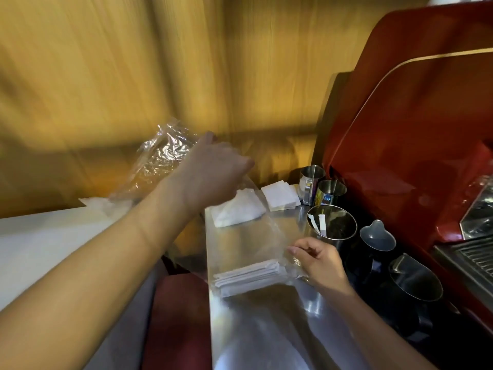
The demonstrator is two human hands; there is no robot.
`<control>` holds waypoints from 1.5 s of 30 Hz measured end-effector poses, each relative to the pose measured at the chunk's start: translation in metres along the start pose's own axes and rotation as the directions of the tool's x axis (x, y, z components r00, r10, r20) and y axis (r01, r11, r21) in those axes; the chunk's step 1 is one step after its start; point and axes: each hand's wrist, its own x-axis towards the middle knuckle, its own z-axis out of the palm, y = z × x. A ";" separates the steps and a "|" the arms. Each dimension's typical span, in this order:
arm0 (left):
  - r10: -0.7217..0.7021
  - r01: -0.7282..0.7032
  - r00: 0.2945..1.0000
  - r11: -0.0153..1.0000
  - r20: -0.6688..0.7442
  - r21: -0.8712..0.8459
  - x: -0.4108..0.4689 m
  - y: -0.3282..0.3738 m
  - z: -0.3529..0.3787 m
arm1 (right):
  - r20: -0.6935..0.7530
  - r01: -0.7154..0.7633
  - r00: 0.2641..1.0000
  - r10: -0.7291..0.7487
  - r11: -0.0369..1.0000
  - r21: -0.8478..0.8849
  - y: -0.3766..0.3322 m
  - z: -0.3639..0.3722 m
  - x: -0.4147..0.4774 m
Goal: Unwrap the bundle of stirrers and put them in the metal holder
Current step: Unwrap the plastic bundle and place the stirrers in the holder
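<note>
Steel counter (253,329) at 6 o'clock, red espresso machine (416,108) at 2 o'clock, blurred wood-panel wall (133,62) behind. Near: bundle of stirrers (248,276), paper-sleeved, lies flat on the counter just below centre, apparently inside clear wrapping (253,236). Right hand (318,263) at 4 o'clock, fingers curled, pinching the film at the bundle's right end; closed on plastic, as far as blur allows. Metal holder (332,222) just beyond that hand at 3 o'clock, two stirrers already inside. Pitchers (377,237) beside it. Farther: left hand (213,172) raised near centre, arm fully extended, fingers gathered on crinkled film (162,158) pulled toward 11 o'clock. Napkins (237,209) beneath it. Progress: unwrapping under way, wrap not yet clear; transfer of this bundle remains
</note>
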 end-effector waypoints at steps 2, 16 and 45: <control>0.029 -0.030 0.999 0.999 0.027 0.034 -0.002 0.011 0.009 | -0.002 0.021 1.000 -0.021 1.000 0.022 -0.003 -0.002 0.001; 0.148 -0.138 0.989 0.951 0.015 -0.278 0.017 0.025 0.017 | -0.077 -0.024 0.996 0.036 0.989 0.149 0.000 -0.033 -0.015; -0.086 0.230 0.960 0.787 0.266 -0.572 -0.022 -0.023 0.052 | -0.266 0.234 0.933 -0.241 0.970 -0.060 -0.057 -0.087 0.002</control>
